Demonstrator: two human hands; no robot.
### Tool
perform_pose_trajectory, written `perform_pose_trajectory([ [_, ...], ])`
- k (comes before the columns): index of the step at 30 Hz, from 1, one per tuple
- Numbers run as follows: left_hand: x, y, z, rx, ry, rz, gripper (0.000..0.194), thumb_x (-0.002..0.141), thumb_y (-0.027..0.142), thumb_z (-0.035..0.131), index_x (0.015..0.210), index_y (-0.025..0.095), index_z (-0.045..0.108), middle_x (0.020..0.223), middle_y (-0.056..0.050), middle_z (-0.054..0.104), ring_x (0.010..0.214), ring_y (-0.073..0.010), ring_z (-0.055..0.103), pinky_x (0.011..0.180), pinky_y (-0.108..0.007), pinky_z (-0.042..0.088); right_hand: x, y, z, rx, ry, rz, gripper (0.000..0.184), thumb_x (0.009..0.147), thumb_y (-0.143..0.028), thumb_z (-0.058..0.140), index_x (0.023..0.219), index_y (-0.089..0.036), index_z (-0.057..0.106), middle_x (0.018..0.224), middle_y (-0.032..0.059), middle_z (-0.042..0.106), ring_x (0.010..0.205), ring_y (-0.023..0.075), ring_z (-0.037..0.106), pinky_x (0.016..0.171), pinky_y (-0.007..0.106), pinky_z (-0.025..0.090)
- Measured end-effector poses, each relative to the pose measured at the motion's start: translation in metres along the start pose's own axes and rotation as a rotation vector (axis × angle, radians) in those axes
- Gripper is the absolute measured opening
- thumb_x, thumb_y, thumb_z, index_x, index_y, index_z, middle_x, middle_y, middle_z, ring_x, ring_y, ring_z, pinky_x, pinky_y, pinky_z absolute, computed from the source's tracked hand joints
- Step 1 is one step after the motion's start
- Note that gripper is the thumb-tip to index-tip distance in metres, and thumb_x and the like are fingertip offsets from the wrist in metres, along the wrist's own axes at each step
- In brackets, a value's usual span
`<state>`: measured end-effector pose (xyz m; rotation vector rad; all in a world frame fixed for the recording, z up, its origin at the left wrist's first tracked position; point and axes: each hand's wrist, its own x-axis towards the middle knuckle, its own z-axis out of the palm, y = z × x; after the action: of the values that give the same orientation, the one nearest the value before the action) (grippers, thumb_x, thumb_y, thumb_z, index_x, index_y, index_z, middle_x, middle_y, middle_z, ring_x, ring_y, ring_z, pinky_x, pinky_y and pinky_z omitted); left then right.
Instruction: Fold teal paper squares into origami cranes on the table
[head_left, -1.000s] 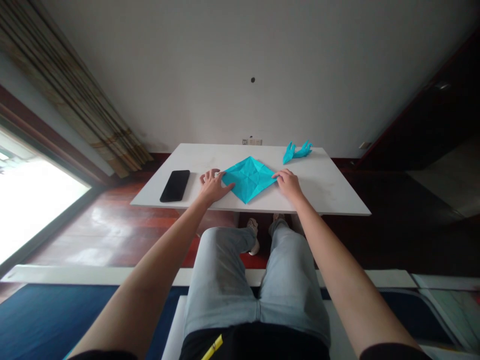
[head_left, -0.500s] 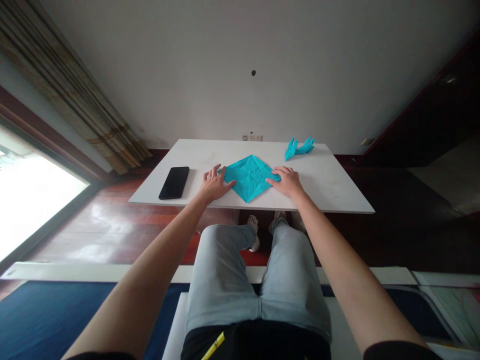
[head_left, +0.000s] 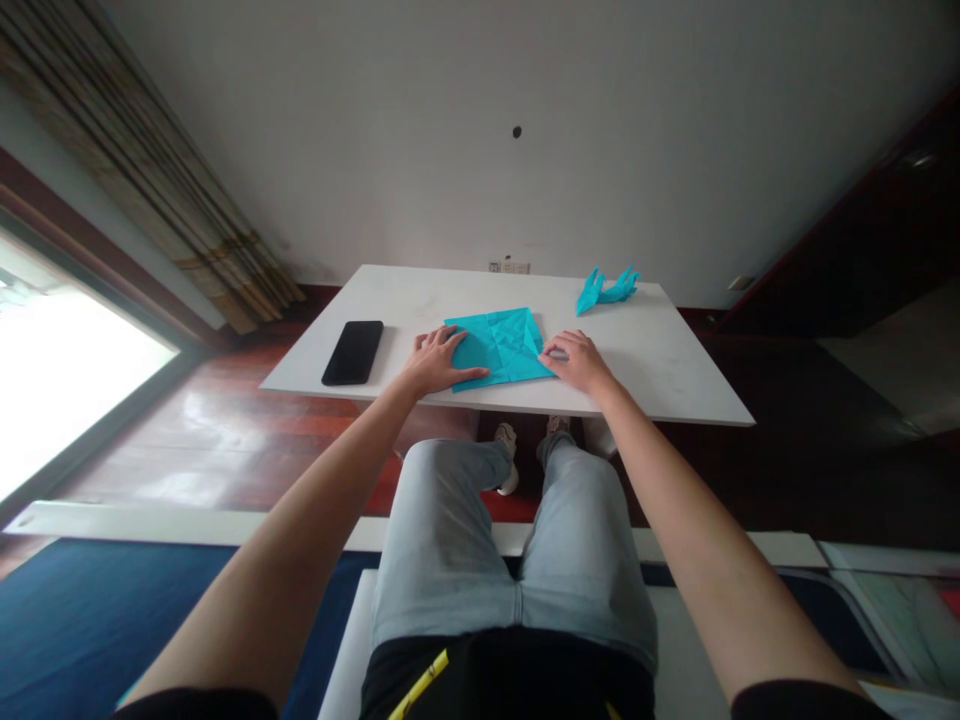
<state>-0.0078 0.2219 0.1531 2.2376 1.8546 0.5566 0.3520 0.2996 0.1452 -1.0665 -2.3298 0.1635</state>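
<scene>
A creased sheet of turquoise origami paper (head_left: 499, 345) lies on the white table, its edges now roughly square to me. Resting on its left side is my left hand (head_left: 436, 362), thumb stretched across the near left part and fingers spread by the left edge. My right hand (head_left: 576, 360) is closed at the right edge, its fingertips pinching the near right corner. Along that edge a narrow flap of paper stands slightly raised. Fine detail under the right fingertips is hidden.
A black phone (head_left: 353, 352) lies on the table (head_left: 420, 290) to the left. At the back right stands a folded turquoise paper figure (head_left: 607, 290) with pointed tips. The table's near edge runs just above my knees (head_left: 442, 480).
The paper has turned from a diamond to a nearly square-on position. My right hand's fingers have closed at its right edge, where a flap has lifted. The left thumb reaches further across.
</scene>
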Motion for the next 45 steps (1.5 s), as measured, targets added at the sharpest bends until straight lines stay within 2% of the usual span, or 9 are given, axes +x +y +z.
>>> perform_pose_trajectory([
  [10,-0.001,0.002,0.0,-0.005,0.006,0.012,0.118,0.094,0.095,0.074,0.184,0.025,0.047,0.195,-0.021,0.036,0.183,-0.0495,0.029,0.152,-0.068,0.014,-0.002,0.0,0.004,0.013,-0.051,0.059,0.061,0.107,-0.054,0.078,0.162,-0.03,0.077,0.174,0.011,0.071,0.158,0.0452,0.06,0.133,0.066,0.043],
  [13,-0.002,0.003,0.001,0.038,0.078,-0.042,0.125,0.092,0.095,0.078,0.187,0.022,0.041,0.194,-0.026,0.032,0.185,-0.0511,0.02,0.15,-0.072,0.014,0.0,0.002,0.004,0.049,-0.041,0.112,0.061,0.104,-0.055,0.08,0.16,-0.032,0.08,0.166,0.0116,0.076,0.156,0.0476,0.06,0.132,0.069,0.042],
  [18,-0.001,0.001,0.001,0.032,0.023,0.024,0.124,0.087,0.09,0.088,0.184,0.026,0.044,0.189,-0.023,0.046,0.177,-0.049,0.036,0.149,-0.072,0.016,0.003,0.008,0.001,0.207,-0.03,0.145,0.044,0.101,-0.052,0.08,0.141,-0.035,0.089,0.145,0.007,0.087,0.139,0.0419,0.073,0.13,0.066,0.049],
  [24,0.0,0.0,0.001,-0.002,0.042,0.004,0.13,0.092,0.091,0.079,0.188,0.018,0.03,0.189,-0.027,0.04,0.177,-0.0518,0.034,0.148,-0.072,0.017,0.005,0.018,0.003,0.466,-0.027,0.161,0.045,0.096,-0.055,0.076,0.126,-0.025,0.088,0.113,0.0089,0.087,0.099,0.0296,0.078,0.096,0.048,0.064],
  [27,0.005,0.001,0.004,-0.028,0.085,-0.05,0.112,0.096,0.089,0.074,0.179,0.02,0.046,0.179,-0.024,0.051,0.169,-0.0517,0.042,0.146,-0.071,0.023,0.006,0.02,0.006,0.549,0.024,0.165,0.061,0.094,-0.056,0.076,0.145,-0.023,0.079,0.102,0.0047,0.079,0.09,0.0245,0.072,0.089,0.042,0.063],
  [32,0.021,0.004,0.01,-0.087,0.16,-0.186,0.077,0.092,0.078,0.084,0.148,0.027,0.068,0.161,-0.017,0.066,0.157,-0.048,0.053,0.14,-0.069,0.033,0.004,0.023,0.01,0.693,0.122,0.22,0.112,0.089,-0.05,0.084,0.187,-0.025,0.038,0.088,-0.0053,0.066,0.08,0.0209,0.064,0.086,0.04,0.061],
  [39,0.022,0.001,0.01,-0.304,0.211,-0.169,0.095,0.088,0.076,0.09,0.162,0.024,0.059,0.148,-0.017,0.078,0.151,-0.0452,0.06,0.137,-0.064,0.034,0.006,0.026,0.007,0.881,0.196,0.314,0.093,0.079,-0.058,0.097,0.163,-0.034,0.064,0.1,-0.0001,0.079,0.094,0.0273,0.077,0.097,0.049,0.068],
  [42,0.021,-0.003,0.009,-0.464,0.213,-0.125,0.059,0.094,0.074,0.081,0.125,0.024,0.078,0.124,-0.013,0.084,0.125,-0.0379,0.072,0.121,-0.055,0.047,0.008,0.026,0.007,0.917,0.2,0.313,0.077,0.074,-0.062,0.102,0.14,-0.033,0.074,0.105,0.0026,0.084,0.1,0.0286,0.08,0.098,0.048,0.068],
  [45,0.023,-0.008,0.011,-0.541,0.204,-0.094,0.047,0.095,0.07,0.078,0.095,0.023,0.074,0.102,-0.007,0.08,0.101,-0.028,0.07,0.096,-0.042,0.053,0.009,0.026,0.008,0.9,0.203,0.315,0.065,0.07,-0.063,0.105,0.116,-0.03,0.076,0.103,0.0029,0.083,0.098,0.0263,0.078,0.095,0.044,0.067],
])
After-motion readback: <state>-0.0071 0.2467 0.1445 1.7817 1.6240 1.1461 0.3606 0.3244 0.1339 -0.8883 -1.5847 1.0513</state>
